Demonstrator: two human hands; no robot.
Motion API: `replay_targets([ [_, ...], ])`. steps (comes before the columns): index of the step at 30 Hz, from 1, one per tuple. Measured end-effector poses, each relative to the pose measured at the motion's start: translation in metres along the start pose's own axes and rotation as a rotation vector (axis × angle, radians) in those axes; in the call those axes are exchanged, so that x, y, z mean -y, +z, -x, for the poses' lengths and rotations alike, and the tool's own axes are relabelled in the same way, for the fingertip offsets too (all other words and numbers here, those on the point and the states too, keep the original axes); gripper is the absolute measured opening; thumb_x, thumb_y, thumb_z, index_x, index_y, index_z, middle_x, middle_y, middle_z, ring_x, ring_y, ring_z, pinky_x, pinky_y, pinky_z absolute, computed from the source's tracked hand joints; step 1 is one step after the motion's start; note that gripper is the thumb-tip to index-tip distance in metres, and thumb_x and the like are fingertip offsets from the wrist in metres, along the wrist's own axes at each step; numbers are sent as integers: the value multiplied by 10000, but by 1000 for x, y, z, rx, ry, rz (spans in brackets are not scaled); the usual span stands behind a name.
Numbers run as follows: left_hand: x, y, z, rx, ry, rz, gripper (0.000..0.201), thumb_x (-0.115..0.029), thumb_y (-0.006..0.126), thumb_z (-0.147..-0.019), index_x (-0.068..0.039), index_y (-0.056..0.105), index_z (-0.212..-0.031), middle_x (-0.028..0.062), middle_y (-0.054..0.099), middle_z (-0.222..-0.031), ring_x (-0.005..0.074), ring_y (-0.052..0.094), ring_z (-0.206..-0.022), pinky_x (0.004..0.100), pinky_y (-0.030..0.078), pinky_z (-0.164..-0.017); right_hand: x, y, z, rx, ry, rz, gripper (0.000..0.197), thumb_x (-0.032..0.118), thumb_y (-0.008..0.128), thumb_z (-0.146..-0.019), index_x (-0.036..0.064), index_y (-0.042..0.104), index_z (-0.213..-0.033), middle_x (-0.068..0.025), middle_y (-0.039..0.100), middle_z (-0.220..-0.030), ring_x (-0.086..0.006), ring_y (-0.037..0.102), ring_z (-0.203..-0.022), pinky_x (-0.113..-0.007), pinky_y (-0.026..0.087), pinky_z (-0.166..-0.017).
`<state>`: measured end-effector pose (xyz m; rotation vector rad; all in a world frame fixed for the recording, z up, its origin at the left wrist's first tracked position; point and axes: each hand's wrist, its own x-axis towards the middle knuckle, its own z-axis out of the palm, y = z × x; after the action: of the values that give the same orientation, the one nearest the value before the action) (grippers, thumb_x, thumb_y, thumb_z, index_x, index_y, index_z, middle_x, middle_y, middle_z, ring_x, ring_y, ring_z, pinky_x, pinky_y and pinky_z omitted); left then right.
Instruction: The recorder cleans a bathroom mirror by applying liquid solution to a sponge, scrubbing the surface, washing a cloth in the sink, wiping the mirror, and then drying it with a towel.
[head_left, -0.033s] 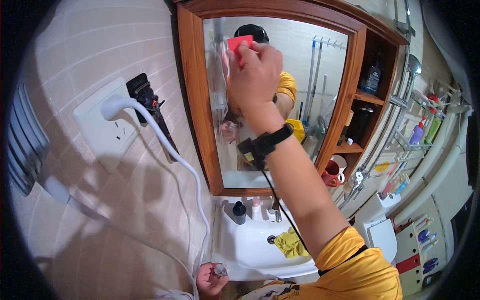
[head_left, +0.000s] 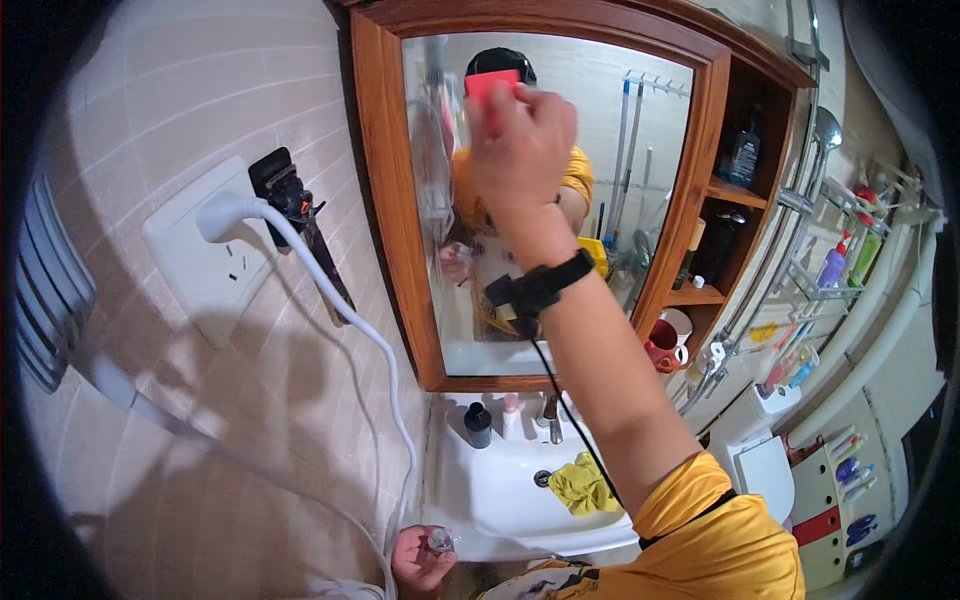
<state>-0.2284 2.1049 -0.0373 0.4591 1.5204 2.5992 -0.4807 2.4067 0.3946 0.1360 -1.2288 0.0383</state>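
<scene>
Raised against the framed mirror (head_left: pixel 590 110), my right hand (head_left: pixel 525 150) is closed on a flat red piece (head_left: pixel 492 83). It looks like a scraper or a stiff pad and lies at the upper left of the glass. The fingers hide its lower part. Low down by the basin's left corner, my left hand (head_left: pixel 415 562) curls around a small clear object (head_left: pixel 440 540), whose kind I cannot make out. Below the mirror is the white basin (head_left: pixel 500 535), with a crumpled yellow-green cloth (head_left: pixel 582 487) lying inside it.
A dark bottle (head_left: pixel 478 425) and a faucet (head_left: pixel 550 420) stand on the basin's back ledge. On the left wall a white plug (head_left: pixel 225 215) sits in a socket, its cord hanging near my left hand. Wooden shelves (head_left: pixel 738 193) holding bottles and mugs flank the mirror's right side.
My right hand and the red piece have shifted slightly to the right across the mirror. The left hand with the clear object stays where it was.
</scene>
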Motion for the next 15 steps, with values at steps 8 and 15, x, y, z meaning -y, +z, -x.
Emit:
replay_targets([
  [8,6,-6,6,38,67,-61,542,12,762,-811,61,498,-1281,98,651,-1044,160,611,-898,298,513,-785,-105,-80,-37,-107,24,205,268,276,824,-792,54,748,-921,-148,634,-919,-326,603,-882,-419,485,-791],
  [15,-41,14,-16,266,621,-944,288,44,735,-786,-7,641,-1053,149,631,-964,291,635,-854,391,542,-738,-153,-103,-36,-35,12,189,298,308,810,-811,54,749,-955,-147,654,-989,-331,601,-945,-430,490,-844],
])
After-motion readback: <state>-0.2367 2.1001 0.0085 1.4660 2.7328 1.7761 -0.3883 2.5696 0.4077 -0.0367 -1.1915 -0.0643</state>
